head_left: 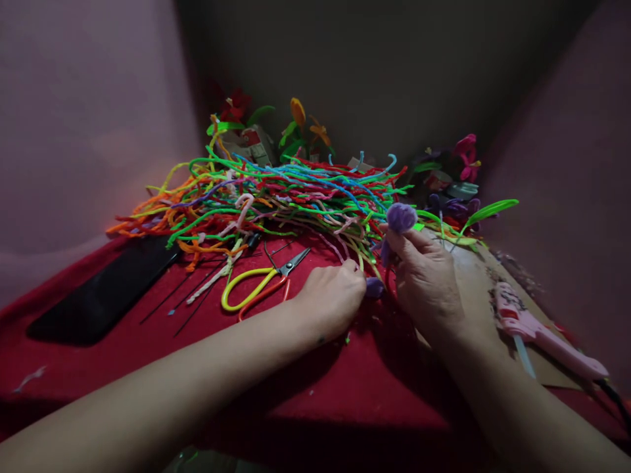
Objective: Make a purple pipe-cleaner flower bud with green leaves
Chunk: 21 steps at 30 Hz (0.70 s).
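Note:
My right hand (426, 279) is closed around a purple pipe-cleaner piece (400, 218) whose fuzzy coiled end sticks up above my fingers. My left hand (332, 295) is curled shut beside it, pinching a small purple coil (374, 287) at its fingertips. Both hands hover over a red cloth (148, 341), just in front of a big heap of coloured pipe cleaners (276, 197).
Yellow-handled scissors (261, 279) lie left of my left hand, with thin dark wires (187, 302) and a flat black object (106, 292) further left. A pink glue gun (537, 328) rests on brown cardboard (473, 269) at right. Finished pipe-cleaner flowers (300, 125) stand behind the heap.

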Available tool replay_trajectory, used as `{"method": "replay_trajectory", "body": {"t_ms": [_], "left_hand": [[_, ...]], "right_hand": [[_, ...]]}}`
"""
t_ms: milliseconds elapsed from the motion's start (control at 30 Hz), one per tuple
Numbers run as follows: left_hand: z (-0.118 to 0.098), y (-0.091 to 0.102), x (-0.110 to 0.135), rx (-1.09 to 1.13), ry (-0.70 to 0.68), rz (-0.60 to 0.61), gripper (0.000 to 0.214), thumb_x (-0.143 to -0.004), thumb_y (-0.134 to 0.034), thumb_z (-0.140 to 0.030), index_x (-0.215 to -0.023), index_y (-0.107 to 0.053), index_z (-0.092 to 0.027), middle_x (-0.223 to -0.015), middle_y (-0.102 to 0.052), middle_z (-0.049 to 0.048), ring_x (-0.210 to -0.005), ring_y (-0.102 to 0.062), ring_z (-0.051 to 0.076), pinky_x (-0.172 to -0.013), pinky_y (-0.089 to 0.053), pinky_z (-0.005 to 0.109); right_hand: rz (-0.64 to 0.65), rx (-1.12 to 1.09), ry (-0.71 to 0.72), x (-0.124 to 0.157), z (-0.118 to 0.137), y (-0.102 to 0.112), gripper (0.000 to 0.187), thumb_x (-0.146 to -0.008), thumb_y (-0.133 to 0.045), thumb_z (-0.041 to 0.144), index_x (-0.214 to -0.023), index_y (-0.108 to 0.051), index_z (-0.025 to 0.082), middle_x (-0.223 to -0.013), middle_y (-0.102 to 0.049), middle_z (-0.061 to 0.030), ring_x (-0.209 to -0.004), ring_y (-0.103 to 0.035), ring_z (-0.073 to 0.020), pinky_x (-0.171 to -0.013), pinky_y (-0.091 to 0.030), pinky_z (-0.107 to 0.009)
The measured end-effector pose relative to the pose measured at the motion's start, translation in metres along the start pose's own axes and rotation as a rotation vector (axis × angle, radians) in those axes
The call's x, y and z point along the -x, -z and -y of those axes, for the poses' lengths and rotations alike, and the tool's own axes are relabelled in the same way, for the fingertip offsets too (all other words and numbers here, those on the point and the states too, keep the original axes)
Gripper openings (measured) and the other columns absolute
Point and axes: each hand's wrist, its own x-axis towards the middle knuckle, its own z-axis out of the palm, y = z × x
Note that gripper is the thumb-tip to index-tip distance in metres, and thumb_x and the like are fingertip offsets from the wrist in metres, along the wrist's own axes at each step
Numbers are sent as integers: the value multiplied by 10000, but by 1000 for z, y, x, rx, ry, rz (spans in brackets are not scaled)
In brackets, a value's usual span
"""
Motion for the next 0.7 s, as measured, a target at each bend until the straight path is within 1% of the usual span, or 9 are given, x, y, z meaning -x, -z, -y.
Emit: {"method": "replay_trajectory", "body": {"t_ms": [67,133,167,267,367,400,467,567,700], "left_hand": [[8,8,5,49,4,-46,213,-823,-429,-196,-837,-638,-156,-828,-619,89,-643,-605,184,-554,-430,274],[20,22,10,188,45,-60,192,-790,-481,-207,-703,-645,-158,-715,-612,66,-607,-573,170,-549,-406,264],[27,29,13,305,82,-71,193,-767,-510,-213,-623,-629,-164,-604,-576,33,-548,-535,146,-520,-380,243],[44,48,18,795,190,-80,163,-741,-550,-238,-614,-616,-159,-512,-495,-22,-462,-425,88,-436,-305,192],[46,52,17,1150,296,-269,163,-749,-557,-270,-657,-595,-141,-493,-439,-45,-425,-343,59,-395,-253,174],[44,50,15,1201,311,-316,155,-750,-561,-262,-660,-584,-138,-499,-436,-48,-427,-337,54,-395,-253,169],[37,42,12,1236,300,-328,131,-762,-553,-242,-690,-586,-138,-514,-449,-51,-437,-346,53,-410,-279,166],[28,27,8,1209,267,-325,127,-779,-542,-255,-742,-598,-146,-544,-491,-46,-462,-390,63,-453,-336,178],[25,14,8,1132,282,-368,134,-797,-524,-254,-768,-606,-152,-684,-605,-2,-623,-515,104,-596,-419,207]], "right_hand": [[33,-79,-67,-1,-3,-1,114,-675,-705,292,-753,-694,210,-632,-541,48,-553,-422,-77,-534,-335,-228],[55,-148,-161,-2,-7,-2,138,-652,-724,287,-759,-694,204,-655,-562,40,-560,-434,-79,-543,-351,-228],[59,-177,-203,-2,-9,-3,151,-647,-728,292,-761,-692,201,-665,-574,34,-564,-443,-83,-548,-362,-228],[54,-238,-269,-3,-16,-4,172,-647,-729,307,-771,-687,196,-686,-611,15,-591,-489,-102,-563,-392,-233],[62,-284,-333,0,-19,-5,170,-635,-734,277,-772,-689,186,-719,-646,5,-618,-529,-107,-594,-423,-234],[66,-303,-363,1,-19,-6,171,-627,-739,265,-768,-691,182,-723,-654,2,-621,-541,-110,-597,-433,-236],[70,-339,-410,4,-18,-8,173,-612,-750,241,-762,-697,173,-725,-667,-7,-623,-563,-115,-593,-446,-235],[83,-381,-441,7,-16,-11,175,-601,-762,208,-760,-706,159,-708,-675,-18,-603,-576,-113,-587,-455,-231],[137,-402,-440,9,-16,-12,177,-637,-745,219,-802,-711,166,-709,-675,-26,-570,-565,-114,-584,-455,-249]]}}
